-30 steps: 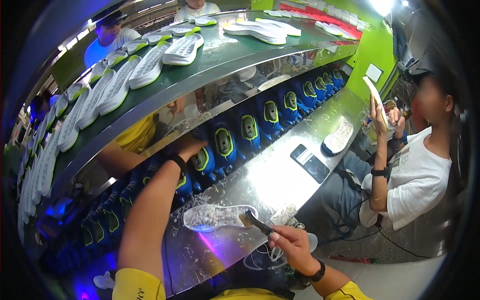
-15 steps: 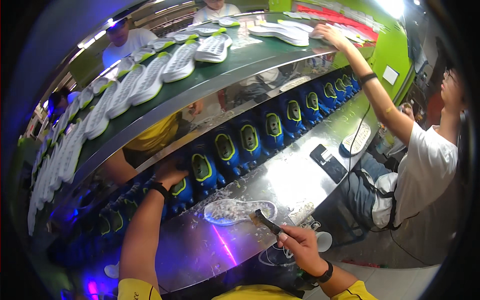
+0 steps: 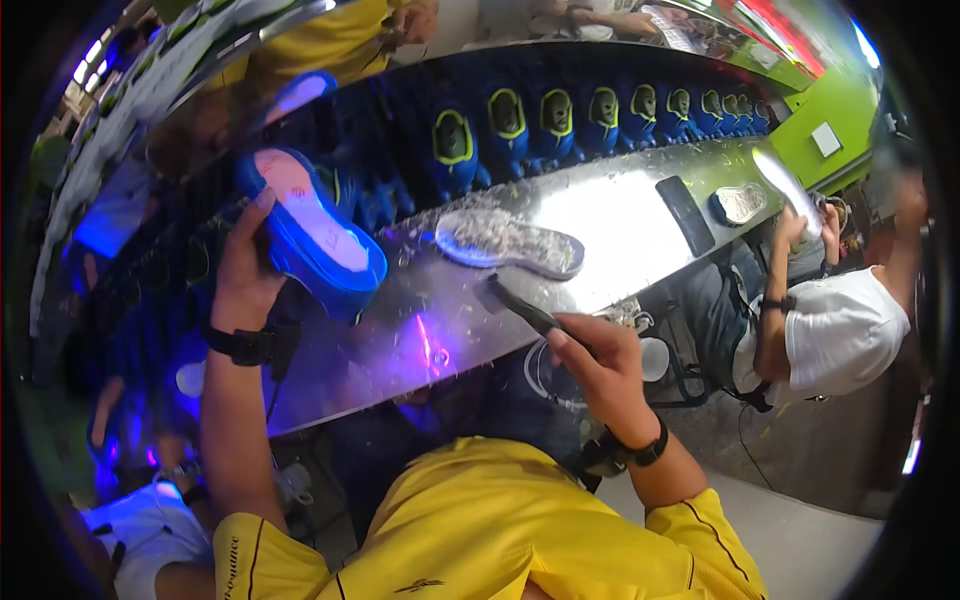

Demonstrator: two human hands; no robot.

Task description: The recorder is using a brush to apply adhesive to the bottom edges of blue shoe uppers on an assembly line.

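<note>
My left hand (image 3: 243,275) is closed around a blue shoe upper (image 3: 325,235), raised above the metal bench and tilted. Its pale underside faces me, glowing under violet light. In my right hand (image 3: 608,368) is a brush (image 3: 528,308) with a dark handle, its head pointing left over the bench's near edge. Just beyond the brush lies a shoe sole (image 3: 510,245), its hollow full of whitish scraps. The brush head looks close to the sole; I cannot tell whether they touch.
A row of blue shoes (image 3: 557,125) with yellow-green collars lines the back of the bench (image 3: 480,325). A black phone (image 3: 686,215) and another sole (image 3: 741,204) lie at the right. There a co-worker (image 3: 845,335) in white holds a white sole (image 3: 783,180). White soles fill the upper-left shelf.
My left hand has lifted the blue shoe upper out of the row, underside toward me. The brush stays in my right hand. The view has tilted down; the co-worker's hands have come down from the shelf.
</note>
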